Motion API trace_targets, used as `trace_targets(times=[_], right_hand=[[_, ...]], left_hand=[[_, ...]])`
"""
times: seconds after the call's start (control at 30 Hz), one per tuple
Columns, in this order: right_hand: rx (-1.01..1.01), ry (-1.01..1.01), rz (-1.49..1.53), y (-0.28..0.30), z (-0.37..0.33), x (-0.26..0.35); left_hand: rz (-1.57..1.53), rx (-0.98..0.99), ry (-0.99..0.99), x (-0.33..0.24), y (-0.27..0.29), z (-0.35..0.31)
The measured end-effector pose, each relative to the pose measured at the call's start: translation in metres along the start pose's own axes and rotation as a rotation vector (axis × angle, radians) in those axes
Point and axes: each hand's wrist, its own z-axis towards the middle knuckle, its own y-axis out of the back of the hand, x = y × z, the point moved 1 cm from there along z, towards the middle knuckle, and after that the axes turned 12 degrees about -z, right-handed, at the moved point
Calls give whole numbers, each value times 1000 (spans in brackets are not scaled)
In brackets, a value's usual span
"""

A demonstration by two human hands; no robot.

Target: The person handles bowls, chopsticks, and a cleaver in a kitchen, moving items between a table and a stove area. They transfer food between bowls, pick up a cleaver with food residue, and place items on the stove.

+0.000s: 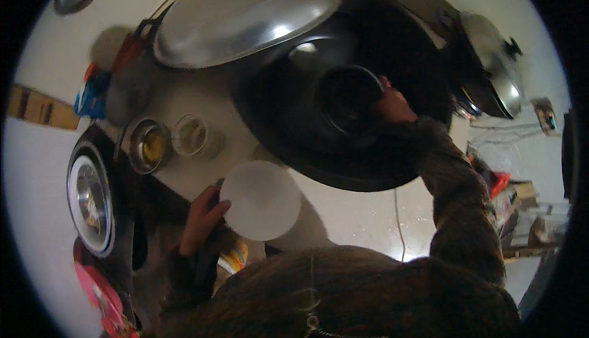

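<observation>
One white disc (pixel 261 200), left hand (pixel 205 215) pinching its left edge, right hand (pixel 396 103) gripping dark pot (pixel 346 98)

Single head-worn fisheye, looking steeply down over wearer's torso (pixel 350 289); hands (pixel 396 103) and black wok (pixel 270 114) near.

A dark brown jacket (pixel 380 283) with a mottled, streaked surface is worn. The front is marked by a thin, pale vertical line (pixel 311 267), with a small metallic-looking ring (pixel 312 322) set below. The right sleeve (pixel 457 197) is gathered in folds. The left hand (pixel 205 217) and right hand (pixel 396 104) are left bare.
</observation>
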Motion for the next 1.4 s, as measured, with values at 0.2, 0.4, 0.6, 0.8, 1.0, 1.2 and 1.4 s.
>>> trace_targets(times=[0.2,0.4,0.6,0.8,1.0,1.2,1.4], right_hand=[[11,216,92,-31,18,20],[-81,287,106,4,-7,38],[145,407,864,79,-108,93],[578,641,1064,89,-188,165],[713,260,1145,81,-210,161],[471,-51,1221,88,-187,116],[327,5,1185,89,-121,58]], left_hand=[[124,70,150,0,8,3],[221,31,-39,4,9,2],[290,-1,-94,-21,8,-15],[318,-19,-180,-66,-6,-24],[116,17,-258,-101,-28,-24],[-94,15,-133,-108,-26,-24],[22,-185,-44,-62,11,-23]])
